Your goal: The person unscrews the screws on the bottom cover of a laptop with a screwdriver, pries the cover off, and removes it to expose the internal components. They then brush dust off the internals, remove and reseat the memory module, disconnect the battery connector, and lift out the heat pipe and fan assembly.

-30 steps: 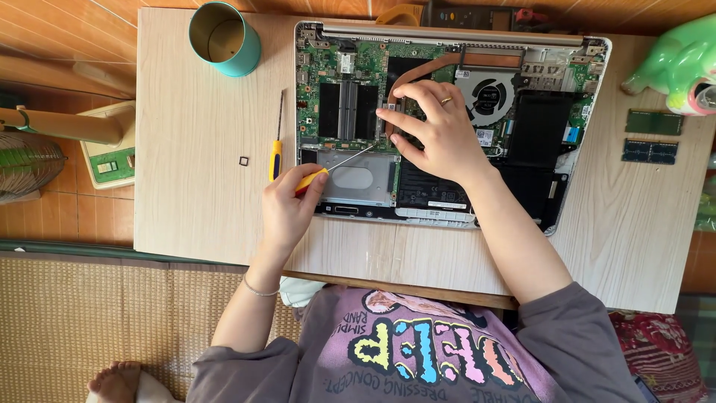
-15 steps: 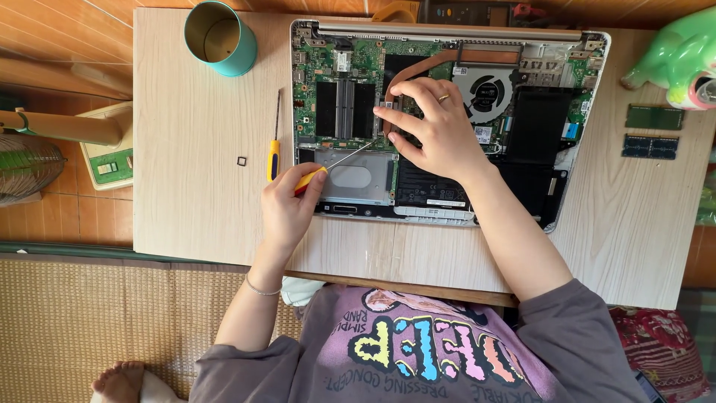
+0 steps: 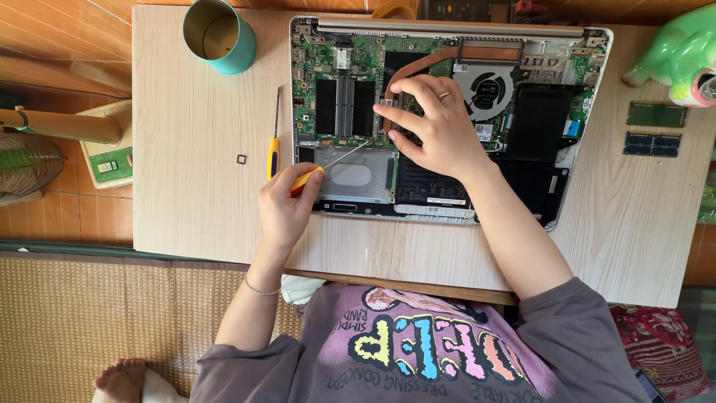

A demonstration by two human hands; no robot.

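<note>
Closest, the left hand (image 3: 283, 205) grips a slim yellow-handled screwdriver (image 3: 339, 158), its steel shaft slanting to the right hand (image 3: 436, 127). That hand's fingers press flat on the opened laptop's (image 3: 537, 127) green circuit board. Beyond the left hand stands a round teal cup (image 3: 220, 36).

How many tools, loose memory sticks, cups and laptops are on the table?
Screwdrivers: 2, one in the left hand, tip by the right hand; one lying
Memory sticks: 2
Cup: 1
Laptop: 1
Total: 6
</note>
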